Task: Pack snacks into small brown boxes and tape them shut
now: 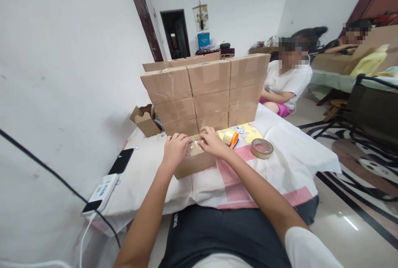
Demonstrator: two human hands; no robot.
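Note:
On the table in front of me sits a small brown cardboard box point(196, 165), with clear tape point(194, 148) across its top. My left hand point(176, 146) is closed over the box's left end, its fingers bent across the top edge. At the right end my right hand point(212, 140) grips the box with curled fingers against the taped top; its fingertips are partly hidden. Just right of that hand lies a tape dispenser point(231, 138) with an orange part. Farther right, a roll of tape point(262, 148) rests flat on the cloth.
Stacked taped boxes point(209, 90) form a wall behind the box. An opened carton point(145, 121) stands to their left. A black phone point(122, 161) and a white power strip point(104, 189) lie along the table's left edge. A person point(287, 77) sits beyond the right side.

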